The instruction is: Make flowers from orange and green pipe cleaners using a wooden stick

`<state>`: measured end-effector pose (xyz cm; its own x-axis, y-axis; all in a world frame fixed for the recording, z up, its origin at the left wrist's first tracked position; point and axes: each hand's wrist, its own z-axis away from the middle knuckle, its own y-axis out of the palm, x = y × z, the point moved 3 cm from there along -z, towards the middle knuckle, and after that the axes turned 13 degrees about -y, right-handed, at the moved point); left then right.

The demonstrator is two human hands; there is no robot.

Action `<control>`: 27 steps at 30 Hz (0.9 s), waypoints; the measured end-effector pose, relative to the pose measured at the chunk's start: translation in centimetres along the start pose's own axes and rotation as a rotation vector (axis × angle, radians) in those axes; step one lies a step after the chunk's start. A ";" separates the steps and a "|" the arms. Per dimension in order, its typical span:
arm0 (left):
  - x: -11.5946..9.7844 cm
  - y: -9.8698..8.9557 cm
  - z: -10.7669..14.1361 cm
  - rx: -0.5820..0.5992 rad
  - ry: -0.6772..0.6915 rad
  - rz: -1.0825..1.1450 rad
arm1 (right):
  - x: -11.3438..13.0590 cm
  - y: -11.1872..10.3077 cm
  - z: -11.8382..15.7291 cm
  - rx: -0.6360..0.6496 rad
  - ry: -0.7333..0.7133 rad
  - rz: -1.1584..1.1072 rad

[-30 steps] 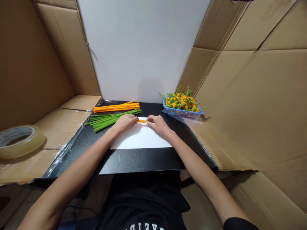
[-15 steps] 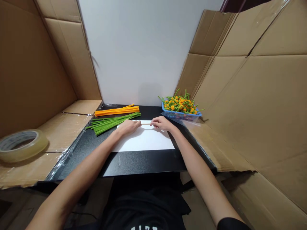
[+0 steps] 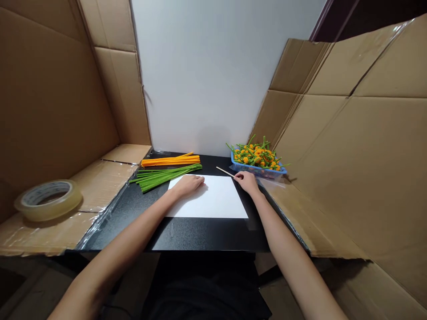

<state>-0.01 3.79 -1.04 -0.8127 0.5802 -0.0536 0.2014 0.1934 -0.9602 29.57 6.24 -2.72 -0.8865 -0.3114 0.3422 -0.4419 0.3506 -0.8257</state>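
On my feed, at far left, a roll of clear tape (image 3: 48, 201) sits on a cardboard ledge (image 3: 100, 186). Moving right along the black tabletop (image 3: 207, 235), I have a bundle of green pipe cleaners (image 3: 163, 178) lying just nearer than a bundle of orange pipe cleaners (image 3: 170, 162). The left hand (image 3: 187, 186) rests on a white sheet of paper (image 3: 216, 200), loosely open and holding nothing. The right hand (image 3: 246, 181) pinches a thin wooden stick (image 3: 226, 172) near one end, its long axis pointing away and leftward, past the paper's far right corner. That hand is the nearer one; the left is well apart. Just beyond, a blue plastic basket (image 3: 258, 172) holds orange flowers (image 3: 250, 155) on green stems
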 end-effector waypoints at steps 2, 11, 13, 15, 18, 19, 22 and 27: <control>0.3 -0.3 -0.2 -0.080 0.002 0.043 | 0.6 0.0 0.1 -0.008 0.009 0.077; 8.3 -0.4 -0.3 -0.248 -0.511 -0.012 | 9.6 2.7 -2.7 -0.071 -0.404 0.056; 8.9 0.0 -0.2 -0.235 -0.517 -0.013 | 12.5 4.4 -4.1 -0.006 -0.500 -0.004; 9.0 0.2 -0.1 -0.232 -0.500 -0.021 | 14.9 5.9 -5.4 0.047 -0.583 -0.030; 8.5 0.1 -0.2 -0.226 -0.451 -0.049 | 17.4 7.6 -7.2 0.142 -0.647 -0.006; 8.2 0.0 -0.2 -0.223 -0.433 -0.058 | 17.9 8.1 -7.6 0.171 -0.643 0.020; 8.0 -0.6 -0.1 -0.232 -0.381 -0.100 | 18.1 8.8 -8.5 0.204 -0.587 0.054; 10.5 -3.7 1.4 -0.475 -0.494 -0.163 | 16.5 8.9 -8.7 0.150 -0.503 -0.076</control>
<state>-10.06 8.10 1.53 -0.9834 0.1085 -0.1453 0.1810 0.6373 -0.7491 9.85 11.90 -0.51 -0.6614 -0.7289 0.1767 -0.4452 0.1920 -0.8746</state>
